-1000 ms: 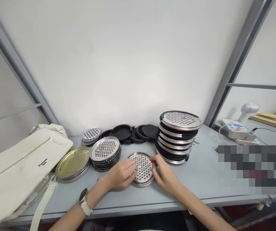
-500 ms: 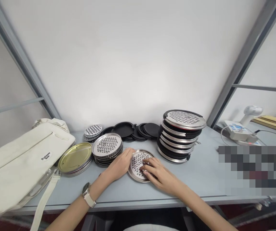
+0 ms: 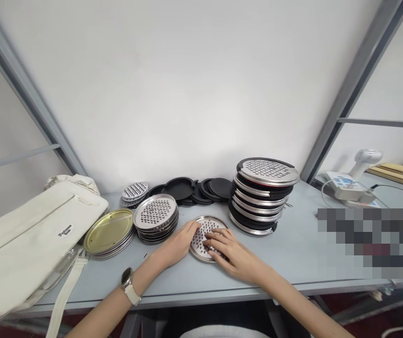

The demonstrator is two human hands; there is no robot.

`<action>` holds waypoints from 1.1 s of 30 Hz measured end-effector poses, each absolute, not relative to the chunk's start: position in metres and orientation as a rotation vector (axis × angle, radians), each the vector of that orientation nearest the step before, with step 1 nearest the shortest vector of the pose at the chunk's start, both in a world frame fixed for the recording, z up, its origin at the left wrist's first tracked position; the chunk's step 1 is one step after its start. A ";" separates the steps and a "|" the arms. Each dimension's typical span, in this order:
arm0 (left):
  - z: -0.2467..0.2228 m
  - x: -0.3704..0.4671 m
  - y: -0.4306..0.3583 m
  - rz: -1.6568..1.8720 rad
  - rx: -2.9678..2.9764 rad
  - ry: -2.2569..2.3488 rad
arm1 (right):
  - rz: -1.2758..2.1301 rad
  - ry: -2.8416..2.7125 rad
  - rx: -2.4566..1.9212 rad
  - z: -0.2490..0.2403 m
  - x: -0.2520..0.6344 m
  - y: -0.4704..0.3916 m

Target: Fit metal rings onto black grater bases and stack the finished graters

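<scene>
A round metal grater plate [image 3: 200, 239] with a raised rim lies on the table in front of me. My left hand [image 3: 182, 240] grips its left rim with the fingers pressed together. Fingers spread, my right hand [image 3: 231, 253] rests over the grater's toothed middle and covers its right part. Left of my left hand stands a stack of similar round graters [image 3: 156, 212]. Beside that stack are gold-faced round metal plates [image 3: 108, 232], piled up. To the right rises a tall stack of graters with black holders [image 3: 262, 195].
Black round plastic pieces [image 3: 180, 188] and small grater discs [image 3: 135, 191] lie along the wall. A cream bag [image 3: 42, 234] with a hanging strap covers the table's left end. At right are a white handheld device on a stand [image 3: 366, 162] and wooden pieces [image 3: 394, 174].
The view has shifted slightly. Both hands stay on the grater plate, with the left fingertips a little farther over its rim.
</scene>
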State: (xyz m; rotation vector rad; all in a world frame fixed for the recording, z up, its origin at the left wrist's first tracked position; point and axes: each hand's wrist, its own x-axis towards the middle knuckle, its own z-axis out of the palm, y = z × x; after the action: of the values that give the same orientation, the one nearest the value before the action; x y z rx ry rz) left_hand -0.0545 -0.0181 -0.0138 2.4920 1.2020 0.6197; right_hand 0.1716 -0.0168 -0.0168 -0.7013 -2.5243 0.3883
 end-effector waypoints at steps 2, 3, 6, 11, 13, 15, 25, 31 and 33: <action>-0.013 -0.054 -0.018 0.615 2.502 1.204 | 0.386 -2.525 -0.693 -0.017 0.171 -0.017; -0.012 -0.053 -0.019 0.612 2.515 1.206 | 0.388 -2.516 -0.688 -0.017 0.171 -0.017; -0.010 -0.052 -0.020 0.595 2.550 1.219 | 0.411 -2.411 -0.737 -0.019 0.171 -0.016; -0.005 -0.052 -0.021 0.539 2.606 1.239 | 0.493 -2.083 -0.956 -0.023 0.177 -0.006; -0.004 -0.053 -0.021 0.531 2.651 1.243 | 0.527 -1.989 -1.008 -0.025 0.180 -0.003; -0.005 -0.053 -0.021 0.529 2.693 1.259 | 0.542 -1.947 -1.037 -0.028 0.180 -0.002; 0.000 -0.048 -0.027 0.573 2.785 1.148 | 0.483 -2.043 -1.178 -0.036 0.180 -0.001; 0.007 -0.044 -0.031 0.395 2.807 0.867 | 0.544 -2.108 -1.034 -0.039 0.177 0.001; 0.008 -0.043 -0.031 0.366 2.779 0.819 | 0.572 -2.122 -0.980 -0.039 0.175 0.001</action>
State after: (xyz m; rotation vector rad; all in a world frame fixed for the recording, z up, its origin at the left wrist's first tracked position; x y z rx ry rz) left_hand -0.0433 -0.0314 0.0081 2.7792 0.8186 0.3664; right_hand 0.1754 0.0013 -0.0386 -0.9798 -2.1224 0.5717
